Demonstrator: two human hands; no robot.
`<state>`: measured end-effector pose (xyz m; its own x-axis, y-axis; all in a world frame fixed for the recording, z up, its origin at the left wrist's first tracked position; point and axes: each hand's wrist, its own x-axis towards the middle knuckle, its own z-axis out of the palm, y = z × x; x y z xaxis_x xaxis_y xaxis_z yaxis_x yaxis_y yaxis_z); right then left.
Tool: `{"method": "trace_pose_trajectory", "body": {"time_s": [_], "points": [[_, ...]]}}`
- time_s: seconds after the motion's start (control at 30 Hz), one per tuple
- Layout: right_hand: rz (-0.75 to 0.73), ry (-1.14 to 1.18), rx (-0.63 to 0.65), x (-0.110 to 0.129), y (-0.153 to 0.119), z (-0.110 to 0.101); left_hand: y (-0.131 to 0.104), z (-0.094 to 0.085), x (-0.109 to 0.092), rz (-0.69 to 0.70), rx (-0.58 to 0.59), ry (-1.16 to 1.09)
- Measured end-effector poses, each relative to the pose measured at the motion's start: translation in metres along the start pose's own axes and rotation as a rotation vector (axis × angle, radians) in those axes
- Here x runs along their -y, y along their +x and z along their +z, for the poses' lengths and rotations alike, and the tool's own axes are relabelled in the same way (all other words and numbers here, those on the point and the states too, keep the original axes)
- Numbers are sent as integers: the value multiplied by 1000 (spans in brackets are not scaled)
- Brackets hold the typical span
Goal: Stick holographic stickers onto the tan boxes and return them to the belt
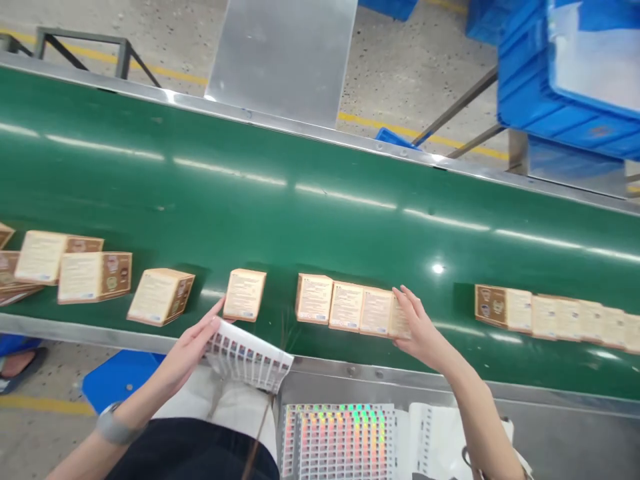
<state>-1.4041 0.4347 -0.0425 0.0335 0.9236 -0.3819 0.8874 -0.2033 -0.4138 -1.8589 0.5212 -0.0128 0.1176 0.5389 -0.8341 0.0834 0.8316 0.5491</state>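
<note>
On a green conveyor belt point(320, 227) stand small cream and brown boxes. My left hand point(194, 343) holds a curled sheet of small stickers point(253, 357), its fingertips beside a single box point(245, 295). My right hand point(420, 328) rests on the right end box of a short row point(346, 307), its fingers over that box's top and side. Several more boxes point(95, 277) sit loosely at the left. Another row of boxes point(555, 317) stands end to end at the right, apart from my right hand.
Sheets of shiny stickers point(345, 440) and a white paper or booklet point(435, 433) lie on the metal ledge point(575, 433) near me. Blue crates point(565, 113) stand beyond the belt at the upper right. A blue stool point(117, 380) is at the lower left, near a person's foot point(19, 363).
</note>
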Motion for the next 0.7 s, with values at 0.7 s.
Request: {"method": "trace_pose_trajectory", "body": {"time_s": [0.7], "points": [[-182, -112, 1, 207, 46, 118, -66, -94, 17, 196, -241, 289]]}}
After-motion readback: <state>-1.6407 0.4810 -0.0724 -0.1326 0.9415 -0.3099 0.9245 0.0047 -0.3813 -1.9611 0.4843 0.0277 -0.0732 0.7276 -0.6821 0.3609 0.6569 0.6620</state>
